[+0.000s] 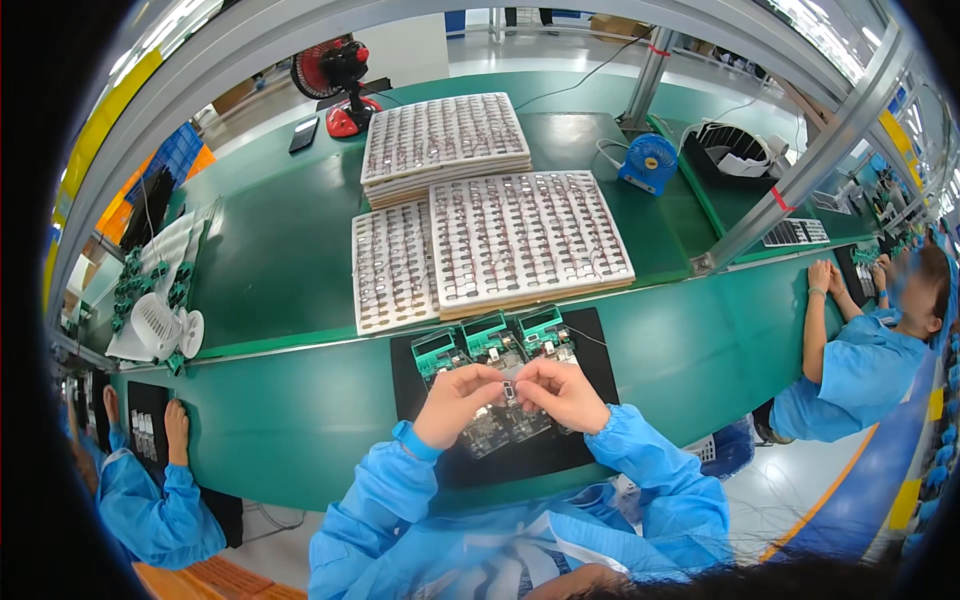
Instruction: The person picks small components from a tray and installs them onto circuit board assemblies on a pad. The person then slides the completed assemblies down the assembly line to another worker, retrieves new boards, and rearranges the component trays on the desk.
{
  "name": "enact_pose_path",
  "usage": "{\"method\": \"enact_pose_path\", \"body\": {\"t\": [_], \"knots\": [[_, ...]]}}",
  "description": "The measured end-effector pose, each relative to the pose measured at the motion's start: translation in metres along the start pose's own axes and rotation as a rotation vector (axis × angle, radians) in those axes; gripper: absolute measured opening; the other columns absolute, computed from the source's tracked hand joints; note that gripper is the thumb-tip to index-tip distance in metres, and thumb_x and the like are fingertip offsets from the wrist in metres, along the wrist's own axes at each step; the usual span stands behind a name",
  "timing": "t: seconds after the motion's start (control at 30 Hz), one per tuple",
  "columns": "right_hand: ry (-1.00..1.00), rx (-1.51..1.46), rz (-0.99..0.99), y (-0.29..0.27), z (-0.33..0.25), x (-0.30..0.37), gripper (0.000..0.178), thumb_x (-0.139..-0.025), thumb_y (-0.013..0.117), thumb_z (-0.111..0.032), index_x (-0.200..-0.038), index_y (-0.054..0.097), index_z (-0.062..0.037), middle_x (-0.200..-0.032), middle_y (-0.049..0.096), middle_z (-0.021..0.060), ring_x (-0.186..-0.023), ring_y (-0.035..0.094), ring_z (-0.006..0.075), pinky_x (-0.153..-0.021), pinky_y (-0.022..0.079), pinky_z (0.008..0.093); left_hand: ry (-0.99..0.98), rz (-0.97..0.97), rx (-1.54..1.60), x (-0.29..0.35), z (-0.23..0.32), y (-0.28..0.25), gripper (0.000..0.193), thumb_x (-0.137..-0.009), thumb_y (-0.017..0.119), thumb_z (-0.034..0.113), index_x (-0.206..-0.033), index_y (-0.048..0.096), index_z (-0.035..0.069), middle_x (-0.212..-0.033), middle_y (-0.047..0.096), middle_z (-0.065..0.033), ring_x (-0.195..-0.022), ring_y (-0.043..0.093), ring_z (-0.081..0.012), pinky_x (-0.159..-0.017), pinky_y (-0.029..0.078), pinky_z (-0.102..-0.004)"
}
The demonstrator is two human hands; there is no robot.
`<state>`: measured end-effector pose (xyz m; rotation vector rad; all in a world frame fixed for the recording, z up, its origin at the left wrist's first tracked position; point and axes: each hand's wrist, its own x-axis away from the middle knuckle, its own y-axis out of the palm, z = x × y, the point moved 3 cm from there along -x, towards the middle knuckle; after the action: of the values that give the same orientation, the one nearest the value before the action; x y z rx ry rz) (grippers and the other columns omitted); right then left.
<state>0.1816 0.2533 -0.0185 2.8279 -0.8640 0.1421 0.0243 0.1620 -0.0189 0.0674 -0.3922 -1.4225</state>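
Note:
My left hand (459,402) and my right hand (563,393) meet above a black mat (592,350), fingertips pinched together. Between them they hold a small dark rectangular part (509,389) with a pale centre; its exact kind is too small to make out. Below my hands lie several circuit boards (487,432) in a row. At their far ends sit green plastic housings (488,327) with rectangular windows. A blue wristband (416,441) circles my left wrist.
White trays (530,240) full of small wired parts are stacked beyond the mat. A blue fan (649,163), a red-black fan (347,85) and a white fan (158,325) stand on the green bench (280,410). Co-workers sit at left (160,500) and right (850,370). A metal post (800,180) rises at right.

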Motion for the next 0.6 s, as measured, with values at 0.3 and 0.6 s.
{"method": "enact_pose_path", "body": {"t": [0.3, 0.6], "knots": [[-0.286, 0.620, 0.110, 0.021, -0.010, -0.028, 0.008, -0.087, 0.060, -0.010, -0.090, 0.063, -0.0035, -0.073, 0.062, 0.0140, -0.061, 0.062, 0.0279, -0.056, 0.049, 0.0339, 0.236, 0.224, -0.257, -0.011, 0.000, -0.029, 0.009, -0.087, 0.063, 0.002, -0.096, 0.062, 0.000, -0.084, 0.062, -0.0033, -0.074, 0.061, -0.0101, -0.066, 0.049, -0.0245], [-0.337, 0.851, 0.252, 0.025, 0.005, -0.048, 0.008, -0.085, 0.060, -0.009, -0.084, 0.060, -0.0015, -0.074, 0.063, 0.0182, -0.067, 0.062, 0.0369, -0.057, 0.048, 0.0417, 0.688, 0.447, -1.034, -0.027, 0.017, -0.019, 0.009, -0.078, 0.065, 0.001, -0.085, 0.060, 0.003, -0.082, 0.056, -0.0104, -0.079, 0.057, -0.0289, -0.067, 0.048, -0.0380]]}}
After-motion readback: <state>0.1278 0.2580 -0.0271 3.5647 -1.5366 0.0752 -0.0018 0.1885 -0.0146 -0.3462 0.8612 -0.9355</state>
